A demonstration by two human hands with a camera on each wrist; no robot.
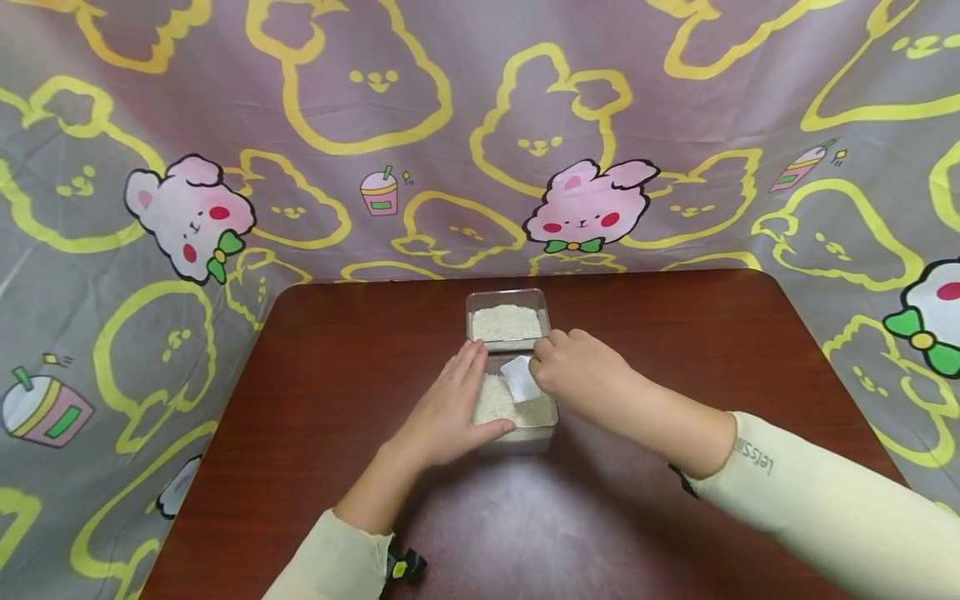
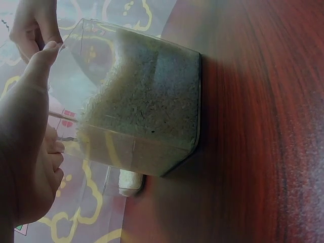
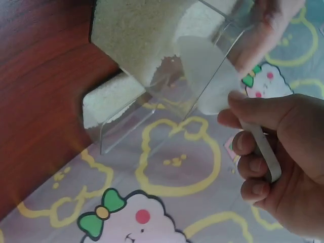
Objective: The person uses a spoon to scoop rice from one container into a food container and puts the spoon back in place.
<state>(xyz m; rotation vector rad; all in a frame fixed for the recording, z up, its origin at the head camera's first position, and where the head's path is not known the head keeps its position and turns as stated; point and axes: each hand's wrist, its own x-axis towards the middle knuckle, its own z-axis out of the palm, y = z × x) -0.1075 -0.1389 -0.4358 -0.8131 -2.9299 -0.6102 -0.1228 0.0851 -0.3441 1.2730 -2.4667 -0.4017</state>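
Observation:
A clear box point(image 1: 517, 442) of rice point(image 1: 495, 402) stands on the table nearest the person. My left hand point(image 1: 442, 417) holds it at the left, the thumb along the near rim and the fingers on the left side. In the right hand point(image 1: 573, 362) is a white scoop point(image 1: 520, 379). The right wrist view shows fingers curled round the scoop's handle point(image 3: 266, 152), with its blade slanting into the box over the rice. Through the clear wall in the left wrist view, the rice surface slopes. The blade's contents are unclear.
A second clear box point(image 1: 510, 344), also with white rice point(image 1: 506, 322), sits just behind the first. Both stand on a reddish-brown wooden table point(image 1: 337, 375). A patterned cloth point(image 1: 465, 108) hangs behind and along the sides of the table.

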